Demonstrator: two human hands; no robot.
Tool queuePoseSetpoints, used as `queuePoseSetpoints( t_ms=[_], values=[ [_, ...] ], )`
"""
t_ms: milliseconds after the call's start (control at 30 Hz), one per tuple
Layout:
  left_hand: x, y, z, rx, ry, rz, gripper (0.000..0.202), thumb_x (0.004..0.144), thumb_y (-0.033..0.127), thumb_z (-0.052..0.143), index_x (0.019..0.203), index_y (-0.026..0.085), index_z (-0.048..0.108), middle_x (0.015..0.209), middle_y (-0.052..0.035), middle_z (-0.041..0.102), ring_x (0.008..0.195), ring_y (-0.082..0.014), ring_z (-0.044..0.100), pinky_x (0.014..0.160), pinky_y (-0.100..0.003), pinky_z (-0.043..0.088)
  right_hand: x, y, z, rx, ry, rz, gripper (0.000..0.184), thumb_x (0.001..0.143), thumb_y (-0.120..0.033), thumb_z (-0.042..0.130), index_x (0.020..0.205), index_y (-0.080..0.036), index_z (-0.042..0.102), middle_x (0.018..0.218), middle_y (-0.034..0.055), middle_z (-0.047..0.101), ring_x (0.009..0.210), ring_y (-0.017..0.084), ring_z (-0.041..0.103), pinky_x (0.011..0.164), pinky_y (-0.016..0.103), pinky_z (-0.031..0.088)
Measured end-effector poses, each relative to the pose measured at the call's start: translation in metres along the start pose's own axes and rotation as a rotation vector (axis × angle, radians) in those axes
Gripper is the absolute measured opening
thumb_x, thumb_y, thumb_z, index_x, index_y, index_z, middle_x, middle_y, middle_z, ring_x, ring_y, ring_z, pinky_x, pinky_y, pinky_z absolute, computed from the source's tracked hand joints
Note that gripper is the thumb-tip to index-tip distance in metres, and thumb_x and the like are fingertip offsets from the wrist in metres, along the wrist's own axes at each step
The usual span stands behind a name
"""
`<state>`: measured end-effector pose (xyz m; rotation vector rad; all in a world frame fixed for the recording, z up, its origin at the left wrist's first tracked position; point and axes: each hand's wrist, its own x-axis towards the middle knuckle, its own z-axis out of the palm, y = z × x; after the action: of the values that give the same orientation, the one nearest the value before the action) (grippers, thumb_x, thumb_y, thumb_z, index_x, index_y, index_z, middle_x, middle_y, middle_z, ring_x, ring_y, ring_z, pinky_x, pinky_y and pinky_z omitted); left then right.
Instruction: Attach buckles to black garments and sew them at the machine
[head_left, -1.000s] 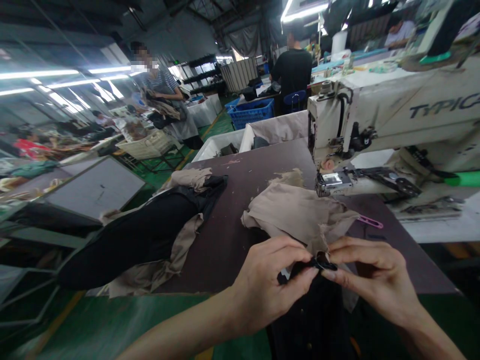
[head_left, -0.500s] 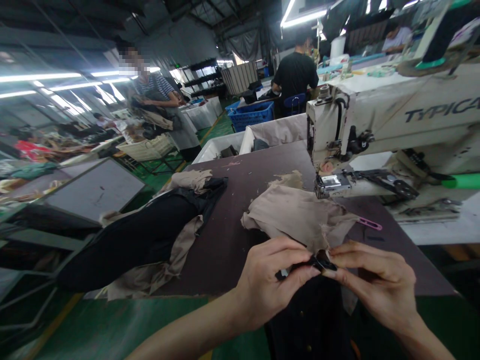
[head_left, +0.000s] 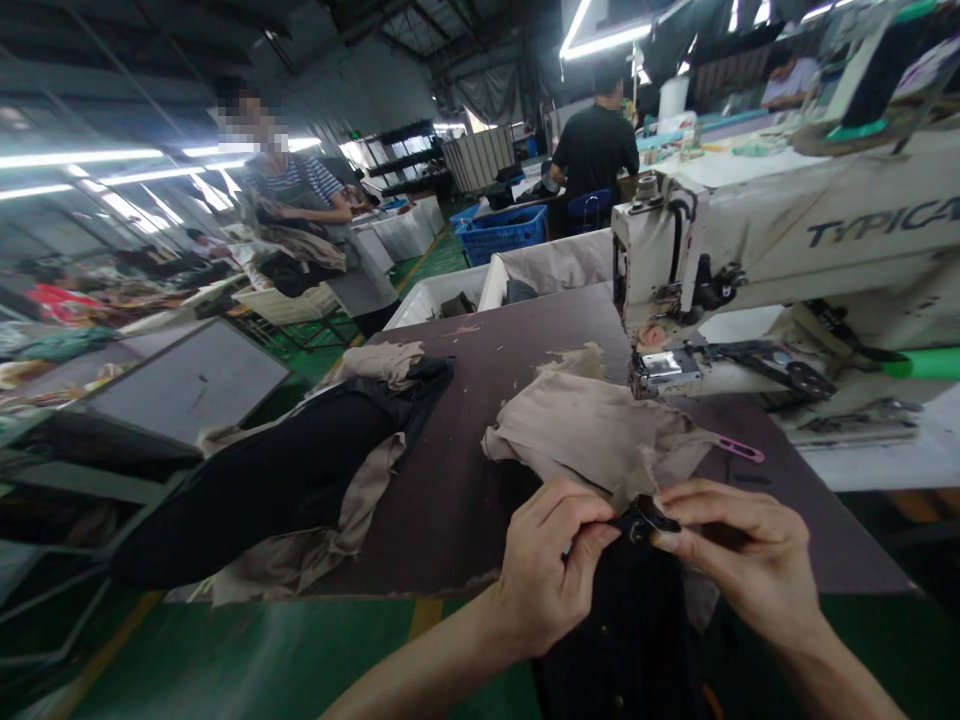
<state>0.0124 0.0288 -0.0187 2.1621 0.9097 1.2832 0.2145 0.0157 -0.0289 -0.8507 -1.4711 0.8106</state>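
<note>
Well, L forearm (head_left: 420, 655): reaches in from lower left, wrist turned in toward the middle, elbow out of view.
L hand (head_left: 551, 565): clenched, not fully shut, fingers curled over, gripping a black fabric tab (head_left: 641, 520) btwn thumb & fingers.
R forearm (head_left: 832, 660): comes in from lower right, angled up toward the L hand.
R hand (head_left: 739, 545): fingers nearly straight & close together, pinching the other end of the tab w/ thumb & index; knuckles touch nothing else.
Tab: held in the air btwn both hands, just above the table edge; exact shape partly hidden by fingers.
Below: black garment (head_left: 622, 640) hangs from the tab, down past the table edge.
Table: dark brown work table (head_left: 465, 400) right in front of the person.
On table: crumpled beige cloth (head_left: 592, 425) just above the hands; black-and-beige garment (head_left: 277, 480) well off to the L; pink tool (head_left: 739, 450) beside the beige cloth.
R side: white sewing mach (head_left: 780, 240), foot area near the beige cloth.
Further off: co-worker in striped top (head_left: 296, 190) holding fabric; co-worker in black tee (head_left: 596, 150), back turned; blue crate (head_left: 501, 232).
</note>
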Motion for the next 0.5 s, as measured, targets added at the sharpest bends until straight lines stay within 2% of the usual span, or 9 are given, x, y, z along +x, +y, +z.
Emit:
queuePoseSetpoints(
  t_ms=[133, 200, 333, 433, 500],
  values=[
    [0.010, -0.006, -0.003, -0.284, -0.130, -0.146, 0.020, 0.092, 0.029, 0.054, 0.082, 0.013, 0.060, 0.073, -0.0042, 0.059, 0.064, -0.0109, 0.054, 0.058, -0.022, 0.044, 0.000, 0.003, 0.001, 0.103, 0.004, 0.054, 0.015, 0.071, -0.009, 0.081, 0.080, -0.021, 0.076, 0.082, 0.0044, 0.075, 0.072, 0.017, 0.071, 0.065, 0.023, 0.059],
    [0.014, -0.006, -0.006, -0.289, -0.167, -0.180, 0.021, 0.093, 0.029, 0.054, 0.084, 0.012, 0.062, 0.075, -0.0047, 0.060, 0.065, -0.0109, 0.056, 0.060, -0.022, 0.045, 0.002, 0.002, 0.002, 0.079, 0.010, 0.047, 0.013, 0.072, -0.010, 0.081, 0.079, -0.020, 0.076, 0.082, 0.0056, 0.075, 0.072, 0.019, 0.072, 0.065, 0.025, 0.059],
    [0.018, 0.002, -0.013, -0.140, -0.106, -0.067, 0.018, 0.085, 0.031, 0.068, 0.093, 0.015, 0.065, 0.086, -0.0064, 0.066, 0.080, -0.0146, 0.062, 0.075, -0.026, 0.051, 0.003, -0.003, 0.003, -0.020, 0.008, -0.019, 0.013, 0.073, -0.009, 0.079, 0.080, -0.020, 0.076, 0.083, 0.0055, 0.075, 0.073, 0.019, 0.072, 0.066, 0.024, 0.059],
    [0.019, 0.007, -0.014, -0.076, -0.077, 0.024, 0.022, 0.080, 0.030, 0.075, 0.093, 0.015, 0.064, 0.085, -0.0060, 0.068, 0.079, -0.0145, 0.064, 0.074, -0.026, 0.053, 0.001, -0.004, 0.004, -0.057, 0.002, -0.069, 0.015, 0.074, -0.008, 0.079, 0.082, -0.021, 0.076, 0.084, 0.0047, 0.074, 0.074, 0.018, 0.071, 0.067, 0.023, 0.058],
    [0.019, 0.007, -0.014, -0.052, -0.100, 0.055, 0.022, 0.079, 0.028, 0.075, 0.093, 0.015, 0.064, 0.086, -0.0063, 0.069, 0.078, -0.0145, 0.065, 0.073, -0.025, 0.054, -0.001, -0.003, 0.003, -0.074, -0.005, -0.093, 0.017, 0.074, -0.007, 0.079, 0.083, -0.021, 0.076, 0.084, 0.0040, 0.074, 0.074, 0.017, 0.071, 0.068, 0.022, 0.057]
  ],
)
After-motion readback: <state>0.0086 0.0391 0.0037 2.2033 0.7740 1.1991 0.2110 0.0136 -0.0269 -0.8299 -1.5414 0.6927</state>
